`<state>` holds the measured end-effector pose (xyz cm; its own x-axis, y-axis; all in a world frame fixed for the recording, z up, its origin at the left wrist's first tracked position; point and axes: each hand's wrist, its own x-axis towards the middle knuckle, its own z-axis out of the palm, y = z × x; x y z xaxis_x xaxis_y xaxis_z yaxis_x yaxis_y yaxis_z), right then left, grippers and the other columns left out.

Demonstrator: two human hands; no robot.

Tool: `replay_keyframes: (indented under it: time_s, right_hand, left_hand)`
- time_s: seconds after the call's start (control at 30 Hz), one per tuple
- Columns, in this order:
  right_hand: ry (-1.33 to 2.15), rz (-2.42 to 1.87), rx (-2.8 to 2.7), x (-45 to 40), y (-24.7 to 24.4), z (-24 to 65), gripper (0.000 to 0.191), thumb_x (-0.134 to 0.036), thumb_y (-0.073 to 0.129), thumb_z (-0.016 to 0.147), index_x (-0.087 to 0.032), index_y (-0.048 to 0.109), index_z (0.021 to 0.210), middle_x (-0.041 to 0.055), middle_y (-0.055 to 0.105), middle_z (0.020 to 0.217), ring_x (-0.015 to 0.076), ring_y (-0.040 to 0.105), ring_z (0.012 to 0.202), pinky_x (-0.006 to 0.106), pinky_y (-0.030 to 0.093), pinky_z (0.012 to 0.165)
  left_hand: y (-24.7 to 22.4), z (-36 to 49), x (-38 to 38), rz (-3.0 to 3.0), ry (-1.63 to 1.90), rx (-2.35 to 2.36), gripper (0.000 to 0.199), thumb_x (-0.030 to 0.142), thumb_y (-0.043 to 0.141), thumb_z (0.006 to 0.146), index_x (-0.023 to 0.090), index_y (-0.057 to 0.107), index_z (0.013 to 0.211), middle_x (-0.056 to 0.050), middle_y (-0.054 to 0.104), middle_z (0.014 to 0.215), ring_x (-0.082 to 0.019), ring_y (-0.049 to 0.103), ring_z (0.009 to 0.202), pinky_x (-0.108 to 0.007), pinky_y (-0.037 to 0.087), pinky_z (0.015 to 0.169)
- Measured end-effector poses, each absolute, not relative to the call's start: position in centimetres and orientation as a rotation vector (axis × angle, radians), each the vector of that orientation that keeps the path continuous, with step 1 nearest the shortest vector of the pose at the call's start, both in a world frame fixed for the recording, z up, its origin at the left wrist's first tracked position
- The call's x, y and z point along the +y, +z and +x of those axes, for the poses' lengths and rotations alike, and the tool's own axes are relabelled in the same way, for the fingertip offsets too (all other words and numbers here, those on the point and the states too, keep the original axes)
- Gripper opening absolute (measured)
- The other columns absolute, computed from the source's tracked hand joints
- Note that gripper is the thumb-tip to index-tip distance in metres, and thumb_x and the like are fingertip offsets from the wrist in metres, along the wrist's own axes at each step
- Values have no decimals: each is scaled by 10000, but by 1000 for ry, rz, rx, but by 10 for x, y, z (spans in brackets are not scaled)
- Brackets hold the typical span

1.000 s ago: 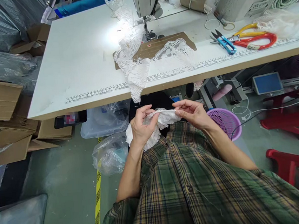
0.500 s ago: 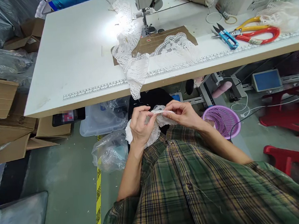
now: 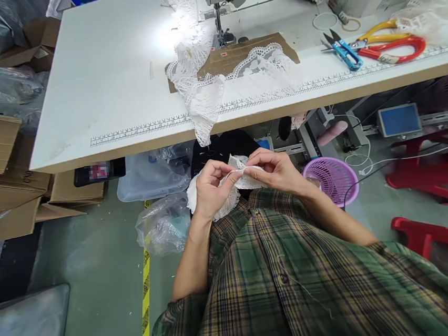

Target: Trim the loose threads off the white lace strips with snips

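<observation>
Left hand point(image 3: 212, 188) and right hand point(image 3: 276, 170) pinch white lace point(image 3: 227, 205), your side of the counter point(image 3: 111, 68). Hold its edge flat, untwisted.

The white lace point(image 3: 227, 205) is soft, openwork and crumpled, one edge gathered into a thin strip pinched between the fingertips of the left hand point(image 3: 212, 190) and right hand point(image 3: 275, 170). From that pinch, a bunched fold hangs toward seven o'clock, and a small corner pokes up toward twelve.
</observation>
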<state>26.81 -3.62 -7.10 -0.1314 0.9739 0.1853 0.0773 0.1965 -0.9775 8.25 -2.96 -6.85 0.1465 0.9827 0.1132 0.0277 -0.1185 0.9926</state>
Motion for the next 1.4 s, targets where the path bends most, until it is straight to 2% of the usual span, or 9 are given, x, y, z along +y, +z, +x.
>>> replay_keyframes:
  time_s: [0.23, 0.43, 0.6, 0.7, 0.8, 0.93, 1.03, 1.13, 1.4]
  right_hand:
    - [1221, -1054, -1396, -36, -69, 267, 238, -462, 801, 777, -227, 791, 814, 51, 697, 852, 170, 630, 792, 320, 520, 718]
    - [1466, -952, -1282, -34, -66, 269, 225, -404, 836, 737, -210, 794, 843, 41, 715, 873, 149, 637, 781, 288, 512, 704]
    - [1556, -928, -1238, -32, -65, 273, 197, -366, 819, 753, -186, 775, 821, 27, 699, 828, 131, 609, 741, 268, 488, 666]
    - [1562, -914, -1266, -32, -65, 274, 174, -341, 808, 765, -182, 770, 824, 24, 691, 822, 130, 599, 745, 271, 483, 678]
    - [1560, -888, -1321, -32, -65, 274, 154, -328, 796, 780, -182, 771, 824, 26, 686, 840, 136, 605, 776, 283, 491, 721]
    - [1518, -886, -1388, -32, -64, 275, 149, -331, 776, 803, -184, 773, 829, 39, 693, 884, 149, 620, 830, 300, 500, 780]
    - [1483, -921, -1429, -33, -62, 276, 171, -347, 764, 815, -181, 775, 859, 43, 696, 884, 154, 627, 823, 305, 506, 780]
    - [1451, -961, -1433, -33, -61, 275, 189, -358, 758, 818, -174, 772, 862, 46, 705, 882, 152, 623, 801, 291, 501, 736]
    - [1491, -1036, -1387, -34, -57, 269, 248, -388, 740, 817, -142, 755, 842, 25, 687, 740, 110, 536, 631, 230, 414, 556]
  left_hand:
    - [-65, 83, -31, 1294, 1169, 1002, 373, 363, 836, 758, 217, 559, 960, -51, 790, 872, -204, 760, 825, -343, 592, 785]
    - [-68, 81, -29, 1541, 1239, 1087, 318, 292, 792, 808, 214, 645, 1079, -26, 775, 884, -167, 739, 797, -304, 577, 776]
    - [-65, 74, -20, 1928, 1231, 1023, 69, 257, 771, 831, 215, 733, 869, -8, 722, 819, -136, 684, 751, -277, 551, 724]
    - [-63, 69, -12, 1975, 1198, 928, 100, 282, 785, 820, 208, 724, 793, -63, 728, 1035, -187, 694, 966, -346, 562, 860]
    - [-63, 65, -5, 1886, 1085, 766, 131, 288, 780, 823, 194, 699, 782, -114, 686, 1282, -266, 634, 1224, -487, 465, 1085]
    - [-65, 63, -3, 1715, 985, 675, 151, 299, 786, 818, 197, 688, 765, -74, 780, 972, -235, 736, 990, -573, 365, 1166]
    - [-65, 64, -5, 1568, 1030, 721, 153, 292, 829, 767, 201, 710, 737, -21, 741, 766, -190, 727, 803, -510, 493, 1067]
    - [-63, 66, -10, 1455, 1064, 789, 153, 268, 856, 726, 196, 721, 713, -25, 720, 740, -193, 716, 800, -394, 587, 874]
    - [-60, 69, -15, 1330, 1100, 957, 294, 319, 902, 658, 183, 680, 793, -16, 720, 753, -142, 682, 695, -261, 553, 664]
